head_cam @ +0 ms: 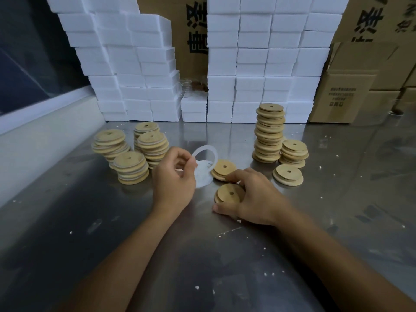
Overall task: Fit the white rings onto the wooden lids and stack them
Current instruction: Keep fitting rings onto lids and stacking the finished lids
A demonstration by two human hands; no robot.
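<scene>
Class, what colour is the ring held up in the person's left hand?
White, slightly translucent; the ring shows in the head view.

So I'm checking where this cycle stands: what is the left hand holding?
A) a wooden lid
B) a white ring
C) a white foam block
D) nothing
B: the left hand pinches a thin white ring raised above the pile of rings on the metal table, while the right hand grips a wooden lid.
</scene>
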